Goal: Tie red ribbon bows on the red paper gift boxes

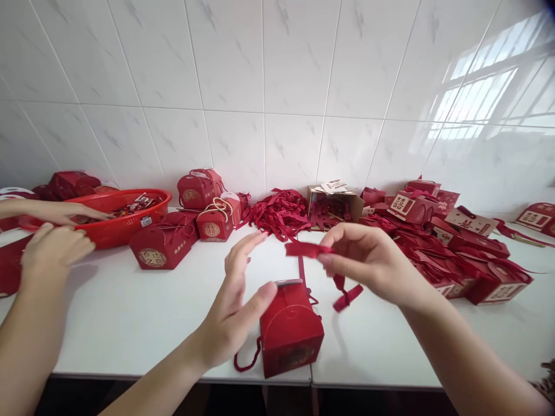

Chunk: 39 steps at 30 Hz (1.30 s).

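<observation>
Red ribbon (300,249) is hanging from the pinched-closed grip of the right hand (370,260), near the box (291,329); the left hand (234,315) is hovering open, empty. A slackening pinch could be dropping ribbon onto the worktop (173,323).

Right box (415,209): 囍; left box (167,241): 乔迁之喜

Red box (291,323), red ribbon (302,249), grey-streaked white tiles (295,63)
</observation>
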Motion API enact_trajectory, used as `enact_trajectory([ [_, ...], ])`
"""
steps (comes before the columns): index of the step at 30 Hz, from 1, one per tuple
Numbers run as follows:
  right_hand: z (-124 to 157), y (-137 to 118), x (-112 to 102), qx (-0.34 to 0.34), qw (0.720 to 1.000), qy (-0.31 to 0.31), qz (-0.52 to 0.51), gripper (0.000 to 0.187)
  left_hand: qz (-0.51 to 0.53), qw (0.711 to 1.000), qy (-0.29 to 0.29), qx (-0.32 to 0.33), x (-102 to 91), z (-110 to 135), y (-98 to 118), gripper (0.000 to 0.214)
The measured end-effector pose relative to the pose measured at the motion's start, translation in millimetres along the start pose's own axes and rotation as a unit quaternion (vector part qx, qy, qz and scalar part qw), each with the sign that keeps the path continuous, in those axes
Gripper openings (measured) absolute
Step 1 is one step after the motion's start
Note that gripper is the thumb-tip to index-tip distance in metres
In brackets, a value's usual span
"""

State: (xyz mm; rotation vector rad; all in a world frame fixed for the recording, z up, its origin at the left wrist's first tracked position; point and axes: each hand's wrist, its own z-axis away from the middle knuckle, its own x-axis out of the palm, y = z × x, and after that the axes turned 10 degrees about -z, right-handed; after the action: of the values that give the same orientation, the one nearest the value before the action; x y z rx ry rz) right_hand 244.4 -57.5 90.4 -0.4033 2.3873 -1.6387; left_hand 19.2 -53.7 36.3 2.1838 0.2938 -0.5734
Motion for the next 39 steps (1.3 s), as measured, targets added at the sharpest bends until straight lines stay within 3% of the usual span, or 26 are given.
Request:
enact_trajectory([
  [4,20,-9,20,-0.03,0.998,-0.03,0.049,0.005,-0.006,0.998,-0.059,0.027,-8.9,1,21,0.019],
  [10,43,-17,8,-0.005,0.985,-0.006,0.171,0.005,0.011,0.993,-0.108,0.054,-25.0,10,11,0.019],
  [14,56,-15,1,0.039,0.977,-0.008,0.209,0.009,-0.08,0.992,-0.056,0.085,-24.2,16,16,0.022],
  [17,62,-10,3,0.049,0.973,-0.011,0.226,0.009,-0.077,0.995,-0.056,0.037,-23.4,19,23,0.03],
  [21,65,-6,9,0.046,0.973,-0.001,0.227,0.006,0.021,0.978,-0.209,-0.007,-27.8,20,31,0.073],
  [22,65,-6,11,0.047,0.973,0.0,0.227,0.006,0.04,0.968,-0.247,-0.004,-28.9,21,33,0.078],
  [24,65,-6,13,0.049,0.972,0.009,0.231,0.006,0.036,0.957,-0.287,-0.01,-30.2,23,39,0.069],
  [27,68,-7,15,0.045,0.969,0.042,0.238,0.004,-0.027,0.956,-0.289,-0.035,-28.7,29,46,0.033],
  [29,69,-7,18,0.032,0.967,0.06,0.245,0.003,-0.032,0.963,-0.266,-0.039,-25.4,33,47,0.027],
  [32,71,-9,27,0.005,0.963,0.06,0.261,0.005,0.007,0.979,-0.196,-0.06,-17.4,35,44,0.023],
  [34,72,-11,35,-0.009,0.963,0.054,0.265,0.01,0.049,0.978,-0.183,-0.092,-11.2,34,40,0.029],
  [37,73,-13,44,-0.029,0.962,0.057,0.264,0.012,0.13,0.953,-0.236,-0.142,-3.9,34,34,0.044],
  [39,74,-13,45,-0.039,0.959,0.067,0.271,0.013,0.166,0.935,-0.263,-0.172,-2.6,36,29,0.04],
])
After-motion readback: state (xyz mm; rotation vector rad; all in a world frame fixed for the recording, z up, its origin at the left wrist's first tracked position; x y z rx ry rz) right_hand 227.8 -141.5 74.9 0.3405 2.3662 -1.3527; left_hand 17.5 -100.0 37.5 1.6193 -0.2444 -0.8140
